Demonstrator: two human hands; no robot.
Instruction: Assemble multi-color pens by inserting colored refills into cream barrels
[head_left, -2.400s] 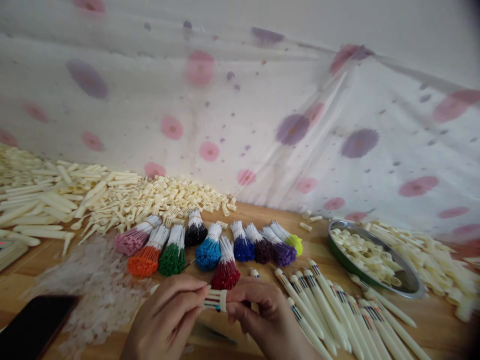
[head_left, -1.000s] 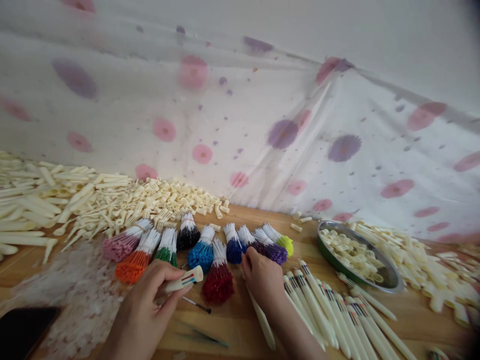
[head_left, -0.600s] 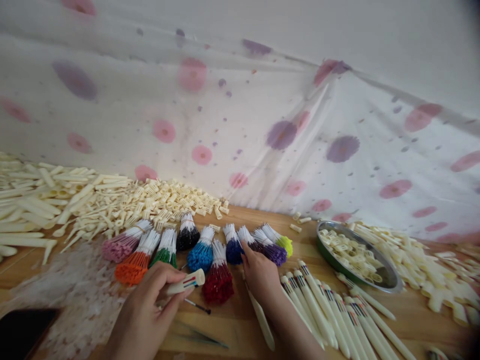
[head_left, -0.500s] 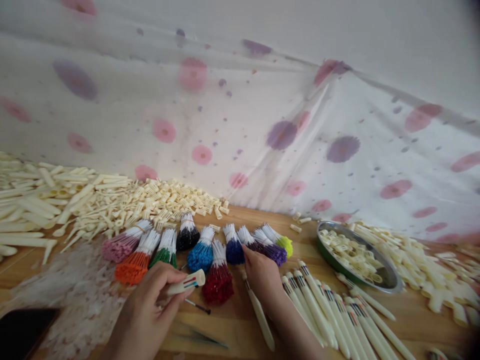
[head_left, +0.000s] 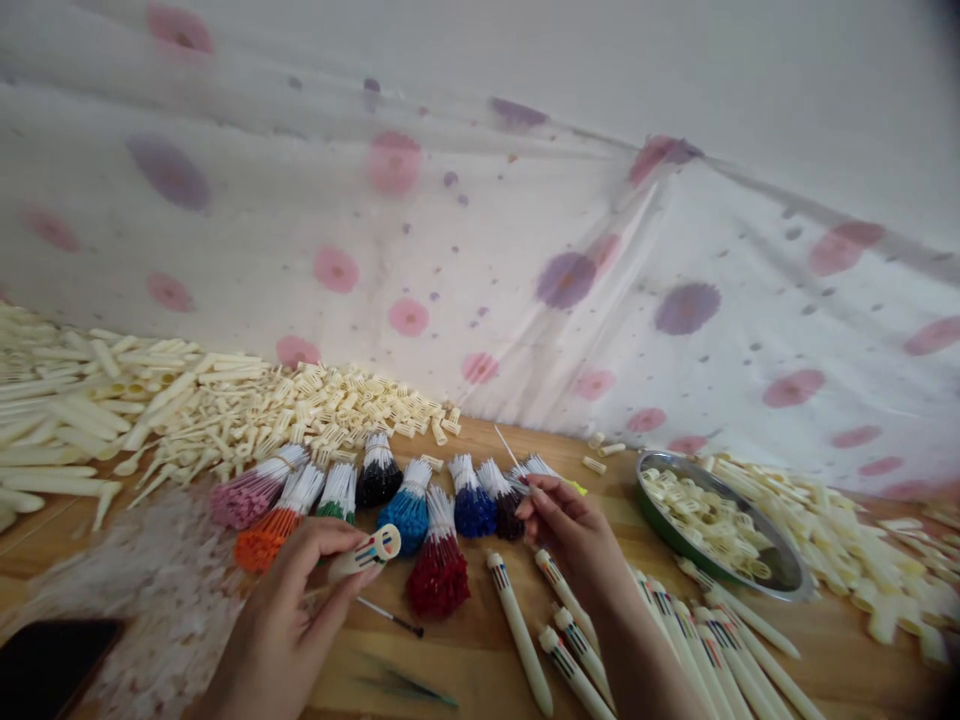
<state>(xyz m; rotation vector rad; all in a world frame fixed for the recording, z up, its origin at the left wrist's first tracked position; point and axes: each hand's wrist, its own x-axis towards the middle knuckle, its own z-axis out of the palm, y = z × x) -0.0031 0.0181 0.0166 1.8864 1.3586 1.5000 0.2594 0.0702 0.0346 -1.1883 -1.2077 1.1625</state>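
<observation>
Left hand (head_left: 289,600): we hold one cream slotted tube (head_left: 367,556) between thumb and fingers, above the table (head_left: 469,660), coloured tabs in its slots, open end tilted up and rightward. Right hand (head_left: 574,535), apart from the left: we pinch one thin white stick (head_left: 508,446), tilted, its lower end hidden by our fingers.

Stick bundles, white at one end, ranged beyond our hands: pink (head_left: 259,488), orange (head_left: 271,535), green (head_left: 337,490), black (head_left: 377,475), light blue (head_left: 405,510), red (head_left: 439,570), dark blue (head_left: 474,505), dark purple (head_left: 504,508); others partly covered by our right hand.

One dark-tipped rod (head_left: 391,617), between our hands. Multicolour pens (head_left: 517,630), several, below and beside our right forearm. One metal-rimmed pan (head_left: 651,510) of cream rings (head_left: 705,520), at right. One phone (head_left: 52,655), lower left.
</observation>
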